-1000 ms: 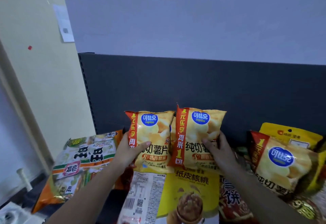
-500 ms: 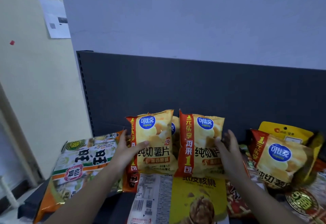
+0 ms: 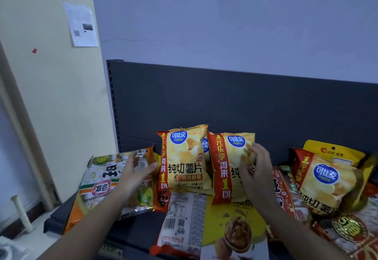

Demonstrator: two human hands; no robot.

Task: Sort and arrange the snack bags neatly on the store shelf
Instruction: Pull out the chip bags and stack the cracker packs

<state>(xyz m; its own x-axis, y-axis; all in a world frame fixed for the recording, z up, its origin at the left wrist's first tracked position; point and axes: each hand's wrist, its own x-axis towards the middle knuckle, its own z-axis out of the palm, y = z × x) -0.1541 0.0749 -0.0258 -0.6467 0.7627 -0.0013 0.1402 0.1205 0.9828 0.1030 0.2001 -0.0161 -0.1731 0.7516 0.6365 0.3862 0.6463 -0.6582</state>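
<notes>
Two yellow bags, the left chip bag (image 3: 184, 161) and the right chip bag (image 3: 227, 157), are standing upright side by side at the middle of the shelf (image 3: 139, 231), before its dark back panel (image 3: 225, 100) and behind a flat walnut bag (image 3: 231, 225). The right hand (image 3: 255, 169) is holding the right chip bag near its right edge, grip curling onto the front, while the left hand (image 3: 135, 171) is hovering just left of the left chip bag, grip wide and holding nothing, above a rice cracker bag (image 3: 102, 180).
</notes>
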